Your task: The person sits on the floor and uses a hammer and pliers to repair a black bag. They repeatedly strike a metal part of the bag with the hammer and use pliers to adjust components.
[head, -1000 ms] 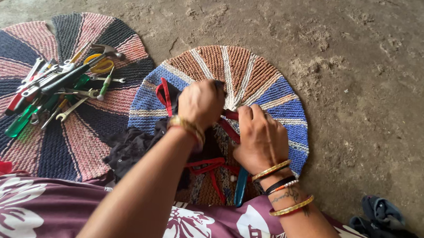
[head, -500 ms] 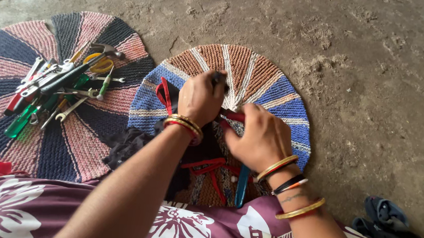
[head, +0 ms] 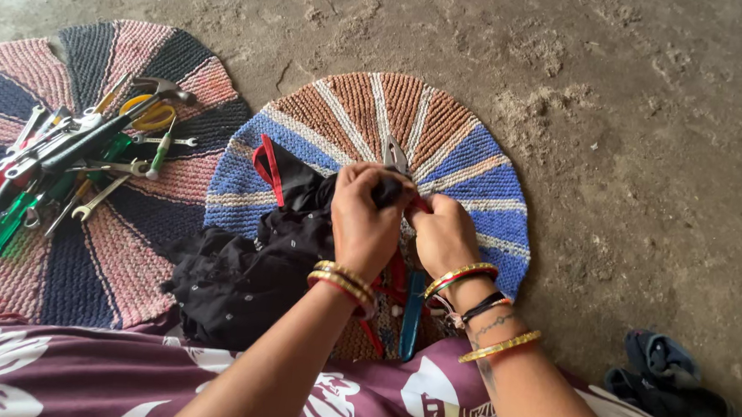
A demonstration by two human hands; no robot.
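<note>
Over the round mat: pliers (head: 397, 156) sit between my two hands, above the middle of the brown, blue and cream woven mat (head: 477, 155) on the floor.
Handling: steel tool, stiff and fairly heavy for its size, I judge; the bare metal nose would be slick, so the coated handles are the place to hold it.
Looks: grey metal nose pokes up past my knuckles; a bit of red handle shows just under my right thumb; the rest is hidden.
Left hand: my left hand (head: 366, 221) is curled tight, fingers closed on black cloth (head: 247, 270) that is bunched against the pliers.
Right hand: my right hand (head: 444, 234) is closed too, fingers wrapped on the red handle end; I cannot tell how much of the cloth it also pinches.
Cloth: soft, limp, light, with a red strap (head: 266, 166) looping out of it; it trails down to my lap and would slip or snag easily.
Beside my wrists: a blue-handled tool (head: 413, 314) and red handles (head: 397, 279) lie on the mat, partly under my arms.
Further left: a second mat (head: 128, 245), pink and dark blue, carries a heap of tools (head: 82, 156), with spanners, green-handled screwdrivers and yellow scissors among them.
Far right: dark blue sandal (head: 677, 399) on the rough concrete floor (head: 651, 123).
</note>
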